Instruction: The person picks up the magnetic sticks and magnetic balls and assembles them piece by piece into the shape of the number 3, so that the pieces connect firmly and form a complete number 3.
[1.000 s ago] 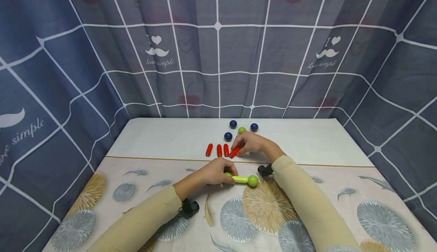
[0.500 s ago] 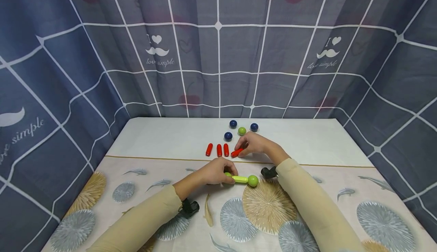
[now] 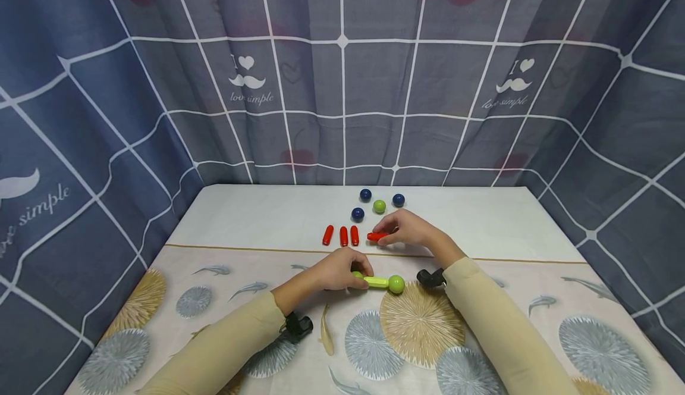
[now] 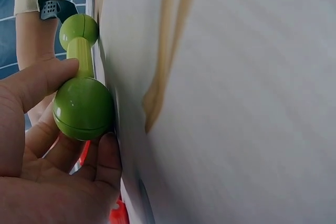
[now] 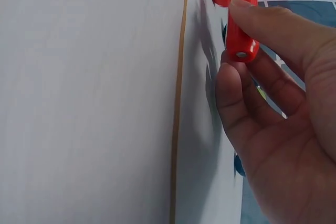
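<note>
Left hand (image 3: 342, 269) pinches a green dumbbell (image 3: 377, 282) by one ball (image 4: 83, 111), presumably to leave the three-o'clock ball (image 3: 396, 284) exposed; toward two o'clock, right hand (image 3: 411, 229) pinches a red rod (image 3: 376, 237), perhaps off the worktop (image 3: 481, 222).

Your left hand (image 3: 341, 268) holds the dumbbell (image 3: 377, 282): two glossy green balls (image 4: 84, 108) joined by a yellow-green bar (image 4: 80, 51), set crosswise before you. Your right hand (image 3: 408, 229) pinches the red rod (image 5: 242, 32), rounded, its visible end silver-dotted, also crosswise, farther away.

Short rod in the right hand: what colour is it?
Glossy red rod, clearest in the right wrist view.
</note>
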Motion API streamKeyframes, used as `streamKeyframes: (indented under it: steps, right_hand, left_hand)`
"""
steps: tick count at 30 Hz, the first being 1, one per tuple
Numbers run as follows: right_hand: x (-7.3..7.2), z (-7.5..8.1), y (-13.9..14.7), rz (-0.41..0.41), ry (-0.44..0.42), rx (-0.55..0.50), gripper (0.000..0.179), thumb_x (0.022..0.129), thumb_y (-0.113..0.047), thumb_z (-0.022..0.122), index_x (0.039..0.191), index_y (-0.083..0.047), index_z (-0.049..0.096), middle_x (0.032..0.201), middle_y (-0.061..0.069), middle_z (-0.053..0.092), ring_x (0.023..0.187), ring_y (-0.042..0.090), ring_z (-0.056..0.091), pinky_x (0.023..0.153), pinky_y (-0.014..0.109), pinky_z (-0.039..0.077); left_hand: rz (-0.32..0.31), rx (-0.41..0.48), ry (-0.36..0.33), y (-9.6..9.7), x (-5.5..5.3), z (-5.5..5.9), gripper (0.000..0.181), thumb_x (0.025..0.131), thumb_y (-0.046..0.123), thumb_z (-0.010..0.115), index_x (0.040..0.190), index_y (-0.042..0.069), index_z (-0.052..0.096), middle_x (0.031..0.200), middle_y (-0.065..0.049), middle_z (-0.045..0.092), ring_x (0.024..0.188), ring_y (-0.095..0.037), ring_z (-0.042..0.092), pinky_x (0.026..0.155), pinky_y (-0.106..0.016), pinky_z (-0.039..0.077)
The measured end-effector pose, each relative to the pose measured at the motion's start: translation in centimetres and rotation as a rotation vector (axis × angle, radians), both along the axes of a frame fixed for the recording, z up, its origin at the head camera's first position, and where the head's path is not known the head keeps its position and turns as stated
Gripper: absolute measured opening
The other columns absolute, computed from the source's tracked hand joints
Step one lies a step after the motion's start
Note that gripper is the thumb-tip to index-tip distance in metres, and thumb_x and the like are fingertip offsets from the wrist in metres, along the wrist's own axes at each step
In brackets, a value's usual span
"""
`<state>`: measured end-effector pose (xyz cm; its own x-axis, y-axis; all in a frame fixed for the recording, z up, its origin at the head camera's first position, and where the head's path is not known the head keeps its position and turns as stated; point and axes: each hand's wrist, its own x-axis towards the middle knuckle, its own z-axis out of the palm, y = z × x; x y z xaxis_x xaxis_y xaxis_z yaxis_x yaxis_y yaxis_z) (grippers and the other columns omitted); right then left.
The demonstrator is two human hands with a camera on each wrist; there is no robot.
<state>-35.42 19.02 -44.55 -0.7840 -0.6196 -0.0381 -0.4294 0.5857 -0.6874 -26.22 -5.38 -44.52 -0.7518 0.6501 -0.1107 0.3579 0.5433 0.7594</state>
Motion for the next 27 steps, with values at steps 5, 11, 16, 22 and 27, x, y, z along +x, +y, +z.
streamKeyframes:
  steps: [5,11,16,22,27]
  right_hand:
    - [0.5,-0.2,0.5,-0.055,0.002,-0.044,0.027,0.087,-0.017,0.083,0.113,-0.013,0.078,0.103,0.002,0.079,0.089,0.009,0.070,0.077,0.025,0.057]
    - [1.5,-0.1,0.9,-0.128,-0.077,-0.126,0.028,0.088,-0.013,0.081,0.116,-0.008,0.077,0.102,0.008,0.078,0.080,0.012,0.068,0.072,0.026,0.056]
    - [2.5,0.0,1.2,-0.173,-0.119,-0.173,0.030,0.087,-0.015,0.082,0.117,-0.009,0.077,0.106,0.008,0.078,0.085,0.015,0.070,0.076,0.028,0.057]
    - [3.5,-0.1,1.5,-0.190,-0.103,-0.196,0.033,0.086,-0.014,0.082,0.118,-0.008,0.076,0.111,0.011,0.077,0.091,0.016,0.070,0.076,0.028,0.057]
    - [4.4,-0.5,1.5,-0.219,-0.165,-0.265,0.036,0.087,-0.009,0.080,0.122,-0.002,0.072,0.114,0.017,0.073,0.092,0.018,0.074,0.077,0.032,0.062]
  left_hand:
    - [0.015,0.000,0.011,0.0,0.2,-0.1,0.012,0.084,0.007,0.083,0.093,0.012,0.077,0.087,0.006,0.073,0.081,-0.003,0.061,0.078,-0.020,0.051]
    - [0.020,0.008,0.015,0.0,0.3,0.0,0.013,0.083,0.006,0.083,0.094,0.011,0.077,0.087,0.005,0.073,0.081,-0.006,0.061,0.078,-0.022,0.051]
    - [-0.005,-0.003,0.028,0.2,0.1,0.2,0.015,0.083,0.006,0.083,0.095,0.010,0.076,0.084,0.005,0.069,0.079,-0.007,0.058,0.074,-0.020,0.050]
    - [-0.038,-0.001,0.052,0.8,0.0,0.2,0.017,0.082,0.008,0.084,0.097,0.011,0.077,0.082,0.005,0.068,0.076,-0.005,0.056,0.070,-0.018,0.049]
    - [-0.065,0.007,0.060,1.1,0.2,0.3,0.020,0.083,0.009,0.084,0.101,0.010,0.076,0.085,0.002,0.070,0.077,-0.004,0.058,0.072,-0.018,0.049]
